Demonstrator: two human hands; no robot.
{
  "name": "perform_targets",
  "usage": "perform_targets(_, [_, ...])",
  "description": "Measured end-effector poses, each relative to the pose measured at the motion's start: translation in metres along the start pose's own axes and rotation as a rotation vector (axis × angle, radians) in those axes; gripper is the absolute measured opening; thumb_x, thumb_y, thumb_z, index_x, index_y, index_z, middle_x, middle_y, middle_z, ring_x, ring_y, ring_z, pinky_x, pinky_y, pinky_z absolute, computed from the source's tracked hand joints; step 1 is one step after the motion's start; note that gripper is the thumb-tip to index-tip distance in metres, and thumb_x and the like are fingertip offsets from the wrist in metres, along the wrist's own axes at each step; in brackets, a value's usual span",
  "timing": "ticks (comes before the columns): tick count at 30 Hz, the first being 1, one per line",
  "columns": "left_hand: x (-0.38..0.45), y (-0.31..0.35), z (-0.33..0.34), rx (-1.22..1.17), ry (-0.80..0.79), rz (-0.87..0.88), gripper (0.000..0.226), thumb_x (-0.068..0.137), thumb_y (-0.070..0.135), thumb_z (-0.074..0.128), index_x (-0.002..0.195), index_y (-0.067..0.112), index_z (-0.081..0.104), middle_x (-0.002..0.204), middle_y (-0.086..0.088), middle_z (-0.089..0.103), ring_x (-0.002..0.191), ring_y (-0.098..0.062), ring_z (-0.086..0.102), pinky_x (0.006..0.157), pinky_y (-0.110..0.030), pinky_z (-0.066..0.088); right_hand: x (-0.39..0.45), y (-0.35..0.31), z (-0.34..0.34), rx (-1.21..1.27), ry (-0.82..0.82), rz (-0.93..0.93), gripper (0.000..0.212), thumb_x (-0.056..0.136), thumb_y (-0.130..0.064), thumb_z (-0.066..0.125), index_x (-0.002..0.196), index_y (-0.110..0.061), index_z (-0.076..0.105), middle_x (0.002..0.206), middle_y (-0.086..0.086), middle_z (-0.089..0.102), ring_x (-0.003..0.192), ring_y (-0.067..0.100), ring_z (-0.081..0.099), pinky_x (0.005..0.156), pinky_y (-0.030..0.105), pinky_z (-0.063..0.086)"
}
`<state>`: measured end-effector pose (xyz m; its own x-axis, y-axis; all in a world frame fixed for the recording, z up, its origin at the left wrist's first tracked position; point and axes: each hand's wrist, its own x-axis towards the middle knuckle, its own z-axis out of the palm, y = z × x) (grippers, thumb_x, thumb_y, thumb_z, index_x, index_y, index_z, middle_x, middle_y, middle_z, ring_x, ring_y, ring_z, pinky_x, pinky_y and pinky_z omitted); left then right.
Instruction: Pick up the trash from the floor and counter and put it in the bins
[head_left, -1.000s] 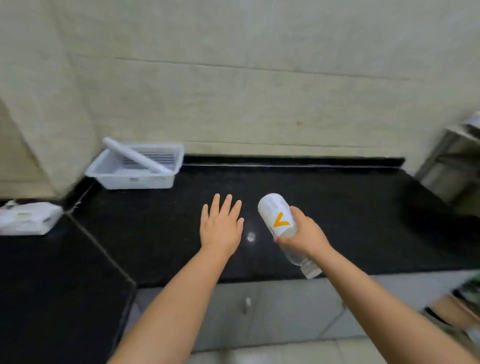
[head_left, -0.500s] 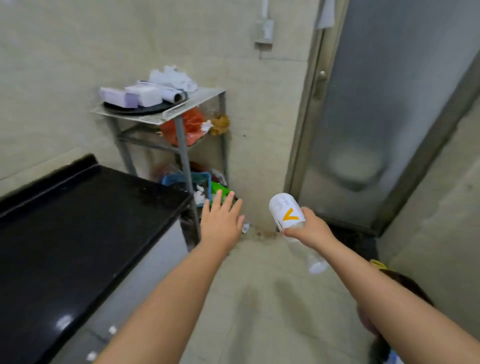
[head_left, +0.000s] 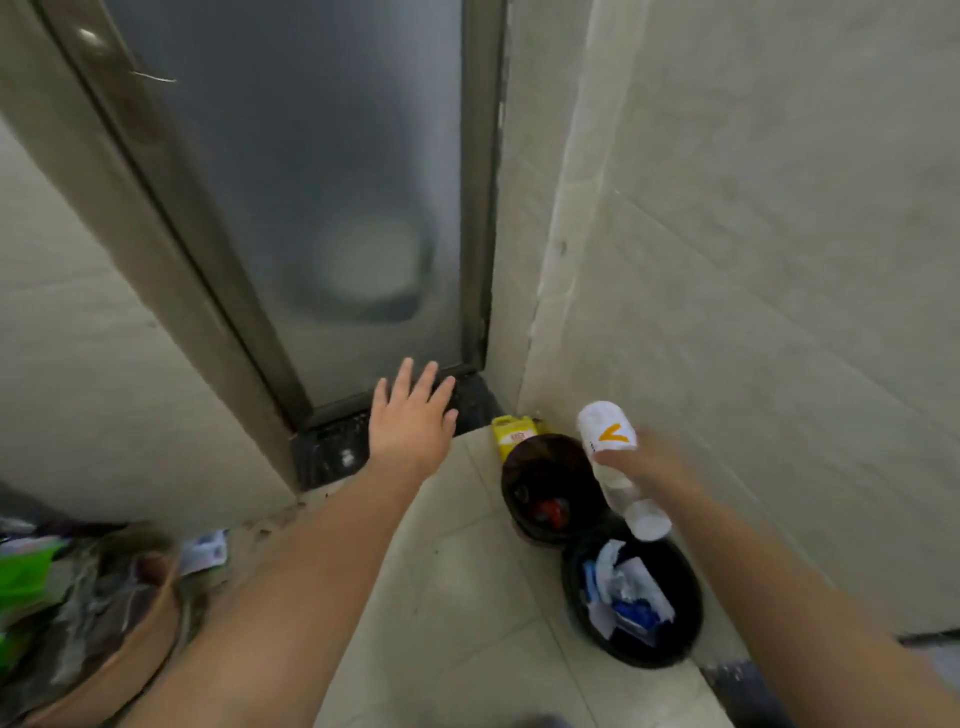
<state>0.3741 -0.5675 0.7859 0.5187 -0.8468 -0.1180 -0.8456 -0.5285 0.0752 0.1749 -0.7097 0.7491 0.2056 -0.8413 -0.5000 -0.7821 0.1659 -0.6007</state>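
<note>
right now my right hand (head_left: 641, 460) is wrapped around the middle of a clear plastic bottle (head_left: 613, 457) with a white label and an orange mark, cap end tilted down toward the lower right of the frame. it hangs above the gap between two round black bins: the far bin (head_left: 519, 467), with something red inside, and the near bin (head_left: 685, 587), holding white and blue scraps. my left hand (head_left: 413, 423) is spread flat and empty, at centre frame, in front of the frosted door (head_left: 332, 208). judging progress: both bins already hold rubbish, the bottle is not yet dropped, and a yellow carton (head_left: 511, 434) sits on the floor touching the far bin. a paper scrap (head_left: 205, 551) lies at lower left beside blurred clutter. so more is left.
</note>
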Motion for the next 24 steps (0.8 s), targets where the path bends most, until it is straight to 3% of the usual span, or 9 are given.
perform_targets(3, [0.063,0.03,0.031,0.013,-0.094,0.095,0.05,0.103,0.036,0.022,0.152,0.026,0.012,0.162,0.004,0.003,0.15,-0.021,-0.005,0.122,-0.041,0.005,0.06,0.02,0.001,0.045,-0.005,0.18,0.069,0.079,-0.026,0.072,0.134,0.001,0.039,0.135,0.022,0.05,0.121,0.037,0.052,0.093,0.039,0.046])
perform_targets(5, [0.107,0.046,0.056,0.019,-0.155,0.119,0.051,0.103,0.036,0.021,0.152,0.027,0.01,0.162,0.005,0.0,0.15,-0.021,-0.008,0.123,-0.041,0.002,0.113,0.033,0.011,0.045,-0.042,0.241,0.073,0.08,-0.027,0.071,0.136,0.002,0.035,0.139,0.023,0.046,0.124,0.037,0.049,0.099,0.041,0.044])
perform_targets(8, [0.172,0.059,0.1,0.021,-0.231,0.112,0.05,0.103,0.036,0.021,0.152,0.028,0.01,0.162,0.005,0.0,0.15,-0.02,-0.01,0.123,-0.04,0.0,0.195,0.047,0.041,-0.021,-0.127,0.315,0.074,0.083,-0.033,0.067,0.138,0.001,0.032,0.142,0.021,0.043,0.127,0.035,0.047,0.105,0.038,0.042])
perform_targets(12, [0.249,0.061,0.161,0.065,-0.331,0.079,0.051,0.103,0.037,0.019,0.152,0.028,0.007,0.162,0.004,-0.003,0.15,-0.021,-0.01,0.123,-0.04,0.0,0.282,0.061,0.092,-0.05,-0.22,0.427,0.076,0.089,-0.036,0.056,0.144,-0.002,0.016,0.145,0.022,0.034,0.129,0.038,0.043,0.101,0.042,0.042])
perform_targets(19, [0.314,0.039,0.206,0.145,-0.485,0.053,0.053,0.103,0.04,0.017,0.152,0.029,0.0,0.162,0.003,-0.007,0.149,-0.022,-0.013,0.123,-0.041,-0.001,0.343,0.064,0.137,-0.2,-0.384,0.396,0.066,0.095,-0.033,0.045,0.145,0.0,0.015,0.148,0.025,0.029,0.131,0.039,0.039,0.105,0.038,0.039])
perform_targets(24, [0.347,0.033,0.159,0.123,-0.388,0.079,0.054,0.103,0.038,0.019,0.152,0.028,-0.001,0.162,0.003,-0.008,0.149,-0.022,-0.013,0.123,-0.041,0.0,0.353,0.003,0.11,-0.265,-0.301,0.278,0.053,0.097,-0.031,0.041,0.138,0.002,0.033,0.14,0.024,0.043,0.128,0.037,0.044,0.105,0.037,0.038])
